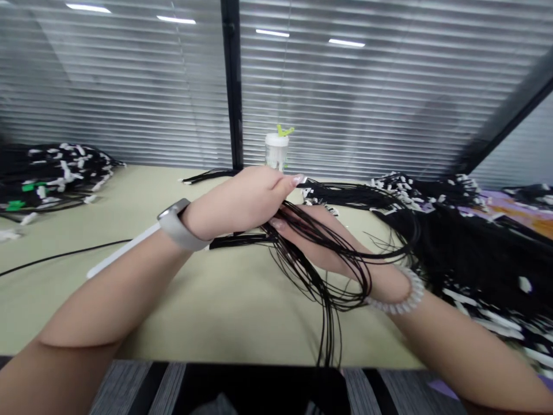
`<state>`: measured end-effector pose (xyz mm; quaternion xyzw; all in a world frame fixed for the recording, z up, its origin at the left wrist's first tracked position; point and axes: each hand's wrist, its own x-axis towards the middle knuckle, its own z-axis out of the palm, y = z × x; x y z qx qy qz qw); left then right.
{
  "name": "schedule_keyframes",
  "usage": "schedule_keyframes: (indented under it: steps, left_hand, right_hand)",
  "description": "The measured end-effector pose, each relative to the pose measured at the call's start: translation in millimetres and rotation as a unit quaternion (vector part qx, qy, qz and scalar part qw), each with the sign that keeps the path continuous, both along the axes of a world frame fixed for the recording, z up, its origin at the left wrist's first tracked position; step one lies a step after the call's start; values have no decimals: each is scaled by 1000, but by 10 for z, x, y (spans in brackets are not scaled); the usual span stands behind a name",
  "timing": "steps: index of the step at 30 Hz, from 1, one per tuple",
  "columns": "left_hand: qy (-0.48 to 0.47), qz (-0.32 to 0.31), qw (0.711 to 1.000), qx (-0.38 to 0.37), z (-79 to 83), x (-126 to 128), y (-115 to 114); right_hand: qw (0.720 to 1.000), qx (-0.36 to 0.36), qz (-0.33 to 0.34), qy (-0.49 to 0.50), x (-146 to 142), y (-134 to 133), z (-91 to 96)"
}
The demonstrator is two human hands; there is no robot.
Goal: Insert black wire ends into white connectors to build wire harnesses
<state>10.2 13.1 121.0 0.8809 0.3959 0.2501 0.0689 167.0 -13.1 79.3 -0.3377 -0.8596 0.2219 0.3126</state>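
Observation:
Thin black cables (319, 282) hang in a loose looped bundle between my hands, over the table's middle. My left hand (248, 196) closes on the bundle from above, its thumb pointing right. Below and to the right, my right hand (309, 236) also grips the cables, partly covered by strands and by the left hand. Some loops lie across the right wrist, and loose ends hang toward the table's front edge. Just left of the hands, a short stretch of black cable (239, 241) shows above the table.
Piles of black cables with white connectors lie at the left (64, 173) and right (479, 248). A white-lidded bottle (276, 150) stands at the back by the window blinds (345, 92). A white strip (125, 251) lies on the pale table (207, 317) under my left forearm.

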Motion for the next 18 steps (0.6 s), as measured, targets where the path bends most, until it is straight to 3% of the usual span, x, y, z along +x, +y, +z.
schedule_keyframes:
  steps: [4, 8, 11, 18]
  left_hand:
    - [12, -43, 998, -45, 35, -29, -37]
    - [6, -51, 993, -106, 58, -55, -94]
    - [3, -32, 990, -140, 78, -94, -120]
    - [14, 42, 993, -111, 201, -259, -115]
  right_hand:
    - [996, -12, 70, -53, 130, 60, 114]
    - [991, 1, 58, -120, 181, 50, 207]
    - [986, 10, 69, -153, 196, 72, 237]
    - [983, -20, 98, -156, 304, 281, 163]
